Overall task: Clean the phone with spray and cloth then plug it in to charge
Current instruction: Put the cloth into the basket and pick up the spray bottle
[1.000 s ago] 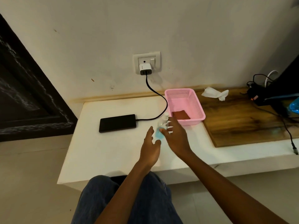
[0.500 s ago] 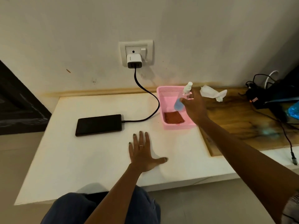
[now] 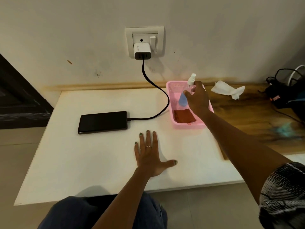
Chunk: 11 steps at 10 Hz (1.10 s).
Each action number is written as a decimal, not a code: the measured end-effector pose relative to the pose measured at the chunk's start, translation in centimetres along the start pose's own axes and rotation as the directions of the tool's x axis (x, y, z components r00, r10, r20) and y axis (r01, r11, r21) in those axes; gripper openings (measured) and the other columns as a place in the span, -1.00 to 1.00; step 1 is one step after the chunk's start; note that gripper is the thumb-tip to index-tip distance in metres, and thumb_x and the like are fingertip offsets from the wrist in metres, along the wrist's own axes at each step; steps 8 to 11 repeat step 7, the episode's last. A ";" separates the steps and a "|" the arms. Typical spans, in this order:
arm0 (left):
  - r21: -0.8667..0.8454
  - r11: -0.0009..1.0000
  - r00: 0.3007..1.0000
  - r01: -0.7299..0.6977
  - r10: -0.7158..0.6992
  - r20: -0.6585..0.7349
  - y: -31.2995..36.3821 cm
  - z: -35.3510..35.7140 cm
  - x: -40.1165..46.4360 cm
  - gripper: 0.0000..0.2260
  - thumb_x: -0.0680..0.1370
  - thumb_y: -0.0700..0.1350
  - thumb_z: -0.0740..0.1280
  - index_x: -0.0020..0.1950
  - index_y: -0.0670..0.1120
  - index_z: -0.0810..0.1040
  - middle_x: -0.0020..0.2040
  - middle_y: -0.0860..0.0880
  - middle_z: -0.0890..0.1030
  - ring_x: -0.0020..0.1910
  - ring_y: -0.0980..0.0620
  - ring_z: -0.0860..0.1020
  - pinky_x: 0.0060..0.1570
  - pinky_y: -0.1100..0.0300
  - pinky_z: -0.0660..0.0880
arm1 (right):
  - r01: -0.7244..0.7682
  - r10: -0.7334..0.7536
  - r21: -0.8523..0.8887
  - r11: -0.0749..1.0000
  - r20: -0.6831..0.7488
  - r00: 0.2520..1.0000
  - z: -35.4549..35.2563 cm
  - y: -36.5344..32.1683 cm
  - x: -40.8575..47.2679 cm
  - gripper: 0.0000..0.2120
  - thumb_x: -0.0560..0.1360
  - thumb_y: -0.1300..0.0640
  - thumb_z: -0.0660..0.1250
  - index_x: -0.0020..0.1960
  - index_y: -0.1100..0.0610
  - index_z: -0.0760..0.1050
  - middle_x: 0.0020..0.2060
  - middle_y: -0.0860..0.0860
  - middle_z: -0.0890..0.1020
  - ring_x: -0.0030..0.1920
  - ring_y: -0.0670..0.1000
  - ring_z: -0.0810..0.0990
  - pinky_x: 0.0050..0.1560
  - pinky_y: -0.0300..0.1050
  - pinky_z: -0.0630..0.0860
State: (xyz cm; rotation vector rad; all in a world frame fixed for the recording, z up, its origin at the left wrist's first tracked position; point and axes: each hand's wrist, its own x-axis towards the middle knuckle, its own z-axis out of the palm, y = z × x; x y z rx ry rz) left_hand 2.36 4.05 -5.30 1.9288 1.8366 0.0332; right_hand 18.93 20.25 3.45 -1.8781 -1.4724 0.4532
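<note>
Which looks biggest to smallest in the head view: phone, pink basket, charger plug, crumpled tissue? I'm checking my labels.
1. pink basket
2. phone, not far behind the basket
3. crumpled tissue
4. charger plug

The tissue and plug lie farther from the camera, so their true sizes are unsure.

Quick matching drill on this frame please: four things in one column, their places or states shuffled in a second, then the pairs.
1 phone
2 spray bottle
3 brown cloth
4 left hand

A flat on the white table
B held over the pink basket
C cable plugged in
D lying inside the basket

Pairs: 1-C, 2-B, 3-D, 4-A. The right hand holds the bottle.
</note>
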 end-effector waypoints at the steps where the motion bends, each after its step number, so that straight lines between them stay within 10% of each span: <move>1: 0.003 1.000 1.000 0.000 0.000 0.000 0.0 0.0 0.0 0.10 0.31 0.52 0.17 0.47 -0.01 -0.45 0.45 -0.04 -0.51 0.42 -0.11 -0.49 0.39 -0.11 -0.38 | 0.026 -0.026 -0.027 0.999 0.026 0.999 -0.2 0.1 -0.1 -0.57 0.52 0.07 0.31 0.31 0.17 0.30 0.22 0.11 0.53 0.18 0.12 0.53 0.22 0.05 0.48; 11: -0.048 0.999 0.996 -0.015 0.019 0.083 -0.5 -0.7 0.2 0.08 0.35 0.46 0.23 0.49 -0.02 -0.42 0.49 -0.05 -0.45 0.45 -0.12 -0.45 0.41 -0.09 -0.36 | 0.166 -0.189 -0.305 0.938 -0.047 0.981 -3.3 0.2 -4.7 -0.59 0.50 0.13 0.31 0.30 0.18 0.31 0.22 0.14 0.48 0.18 0.12 0.47 0.14 0.01 0.44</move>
